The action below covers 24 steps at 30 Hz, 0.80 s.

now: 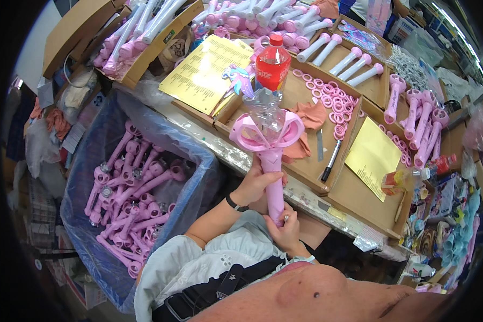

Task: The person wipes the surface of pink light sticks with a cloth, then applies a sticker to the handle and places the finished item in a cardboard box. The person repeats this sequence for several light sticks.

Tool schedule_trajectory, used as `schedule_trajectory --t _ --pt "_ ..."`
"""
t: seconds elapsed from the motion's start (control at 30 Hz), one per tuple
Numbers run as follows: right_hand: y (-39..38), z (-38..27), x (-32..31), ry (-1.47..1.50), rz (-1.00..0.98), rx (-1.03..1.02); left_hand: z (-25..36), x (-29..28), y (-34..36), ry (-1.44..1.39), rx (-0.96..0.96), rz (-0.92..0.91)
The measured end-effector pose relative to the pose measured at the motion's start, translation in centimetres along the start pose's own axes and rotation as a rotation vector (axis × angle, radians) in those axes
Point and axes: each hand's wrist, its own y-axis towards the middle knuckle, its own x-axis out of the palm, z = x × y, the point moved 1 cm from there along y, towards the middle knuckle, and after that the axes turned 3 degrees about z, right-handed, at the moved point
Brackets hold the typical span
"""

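Observation:
A pink plastic wand (272, 166) with an open looped head and a clear plastic piece (265, 102) on top stands upright between my hands, in front of the cardboard trays. My left hand (256, 185) is wrapped round the upper handle just below the head, a black band on its wrist. My right hand (284, 231) grips the bottom end of the handle, with a small object at its fingers that is too small to name. Behind the wand are an orange cloth (307, 121), pink rings (338, 107), a marker (331, 161) and a metal ruler (319, 145).
At left a blue-lined bin (80, 166) holds several pink wands. The bench's trays (359, 198) bear yellow sheets (373, 155), a red-labelled bottle (272, 67), tipped bottles (397, 182) and more handles (418, 123). A box (145, 61) of white tubes stands at back left; clutter lines the right.

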Motion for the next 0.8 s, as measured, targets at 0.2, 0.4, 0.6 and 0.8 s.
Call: schedule_trajectory --t 0.2,0.4,0.6,0.8 --pt "-0.7 0.6 0.0 -0.023 -0.027 0.042 0.5 -0.3 -0.1 0.013 0.010 -0.066" --pt "-1.5 0.8 0.5 0.339 -0.137 0.034 3.2 -2.2 2.3 0.055 0.239 -0.033" --pt "-0.7 0.8 -0.7 0.758 -0.257 0.269 4.7 -2.1 2.7 0.044 0.403 0.169" --pt "0.1 1.1 -2.2 1.103 -0.387 0.562 6.6 -2.3 2.3 0.276 0.281 0.209"
